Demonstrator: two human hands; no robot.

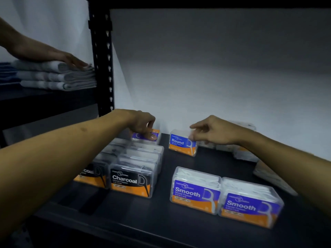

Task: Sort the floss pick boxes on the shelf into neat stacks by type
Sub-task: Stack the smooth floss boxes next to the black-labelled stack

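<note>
Dark shelf, Round box upright, label seemingly frontward

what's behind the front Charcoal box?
Behind the front Charcoal box runs a row of more clear boxes, labels not readable. At the far end sits a blue-and-orange box under the left hand; its type name is covered.

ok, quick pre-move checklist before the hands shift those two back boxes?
1. Right hand on the Round box: ok, fingertips touch its top right edge.
2. Left hand on the back purple box: ok, thumb pressed on it.
3. That box's type: cannot tell, label covered.
4. Charcoal boxes grouped: ok.
5. Smooth boxes side by side: ok.
6. Clear boxes at right sorted: cannot tell, blurred.
</note>
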